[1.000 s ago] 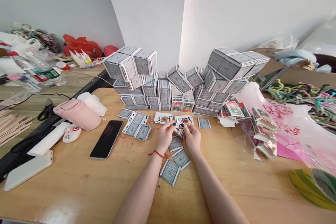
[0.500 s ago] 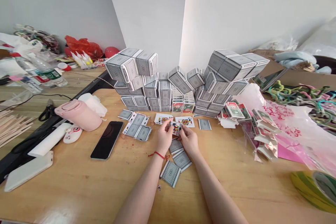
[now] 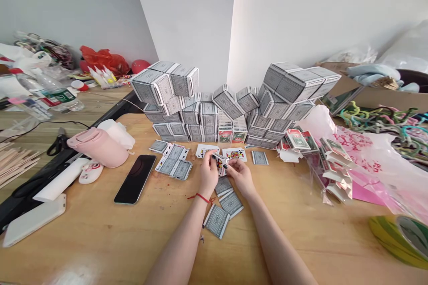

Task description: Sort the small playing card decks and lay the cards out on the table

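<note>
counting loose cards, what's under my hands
Three face-down cards lie on the table below the left hand and right hand, pinching a face card; anything beneath the palms is hidden.

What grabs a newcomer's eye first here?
The wall of grey-patterned card boxes stacked along the back of the wooden table dominates. In front of it, at centre, the left hand and right hand together pinch a face-up playing card, with face-down cards scattered by the wrists. A black phone lies to their left.
</note>
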A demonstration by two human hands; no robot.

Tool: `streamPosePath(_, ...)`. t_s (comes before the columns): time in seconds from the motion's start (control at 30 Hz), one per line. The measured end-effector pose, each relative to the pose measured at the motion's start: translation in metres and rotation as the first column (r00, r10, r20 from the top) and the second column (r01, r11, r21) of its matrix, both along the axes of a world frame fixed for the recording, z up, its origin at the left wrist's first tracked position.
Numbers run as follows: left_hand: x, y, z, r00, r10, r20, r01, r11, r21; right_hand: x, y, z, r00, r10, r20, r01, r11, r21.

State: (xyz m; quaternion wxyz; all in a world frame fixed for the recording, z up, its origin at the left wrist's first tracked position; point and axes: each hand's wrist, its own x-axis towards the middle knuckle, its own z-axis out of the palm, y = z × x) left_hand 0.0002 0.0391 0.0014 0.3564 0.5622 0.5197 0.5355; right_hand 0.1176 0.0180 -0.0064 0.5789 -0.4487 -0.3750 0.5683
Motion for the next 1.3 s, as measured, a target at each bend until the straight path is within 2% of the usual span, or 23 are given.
streamPosePath(0.13,0.000,-0.001,0.001,0.996,-0.071,0.050,0.073,0.996,-0.047,0.000,-0.002,0.000,0.990,0.125,-0.058,-0.126,0.992,-0.016)
streamPosePath(0.27,0.001,-0.002,0.003,0.984,-0.146,0.098,0.152,0.987,-0.059,-0.001,-0.004,0.002,0.949,0.236,-0.209,-0.249,0.968,-0.040)
streamPosePath(0.47,0.001,-0.002,0.002,0.984,-0.167,0.055,0.170,0.984,-0.052,-0.002,-0.006,0.006,0.903,0.264,-0.339,-0.286,0.958,-0.014)
streamPosePath(0.6,-0.001,-0.002,0.004,0.987,-0.160,0.032,0.158,0.986,0.061,-0.002,-0.006,0.005,0.884,0.275,-0.378,-0.294,0.956,0.007)
streamPosePath(0.73,-0.001,-0.005,0.009,0.971,-0.219,-0.101,0.236,0.950,0.207,-0.002,-0.006,0.005,0.899,0.265,-0.349,-0.285,0.959,-0.006)
streamPosePath(0.8,-0.001,-0.007,0.010,0.965,-0.206,-0.160,0.242,0.937,0.252,-0.002,-0.006,0.006,0.900,0.268,-0.343,-0.286,0.958,-0.004)
streamPosePath(1.03,-0.001,-0.007,0.008,0.972,-0.071,-0.225,0.138,0.945,0.298,-0.002,-0.005,0.007,0.891,0.255,-0.376,-0.278,0.960,-0.007)
streamPosePath(1.3,-0.005,-0.005,0.002,0.972,0.166,-0.167,-0.120,0.959,0.258,-0.003,-0.005,0.013,0.893,0.227,-0.389,-0.258,0.966,-0.027)
